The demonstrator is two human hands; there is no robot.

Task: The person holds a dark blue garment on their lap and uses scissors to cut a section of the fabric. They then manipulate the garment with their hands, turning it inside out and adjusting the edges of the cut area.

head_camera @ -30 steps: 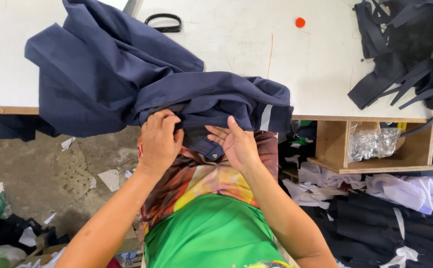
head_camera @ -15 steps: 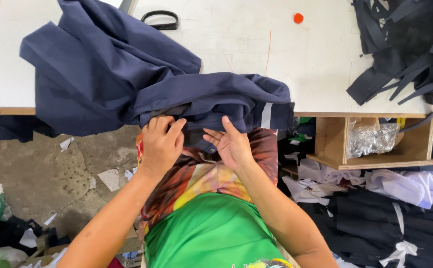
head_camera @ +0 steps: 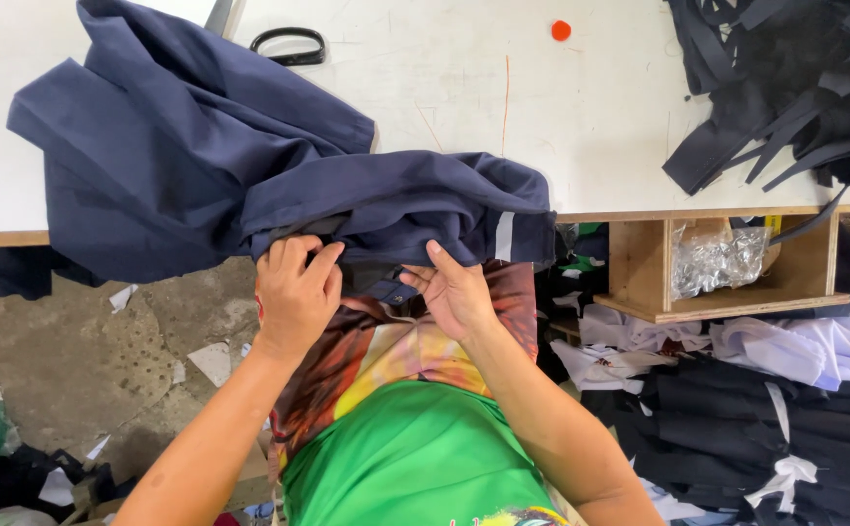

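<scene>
- The left hand (head_camera: 293,292) and right hand (head_camera: 456,292) grip the near edge of a navy garment (head_camera: 201,166) draped over the white surface (head_camera: 542,107).
- Black scissors (head_camera: 290,45) lie far; black strips (head_camera: 785,88) are piled far right.

Single head-worn view; looks steeply down from close above the worktop (head_camera: 600,117) near edge; floor visible below.

The left hand's (head_camera: 293,292) fingertips disappear under a fold of the navy garment (head_camera: 201,166), whose top runs past the picture's upper edge. Scissors (head_camera: 288,45) show only black handles; cloth covers the blades. The black strip pile (head_camera: 795,88) is cut off at right.
</scene>
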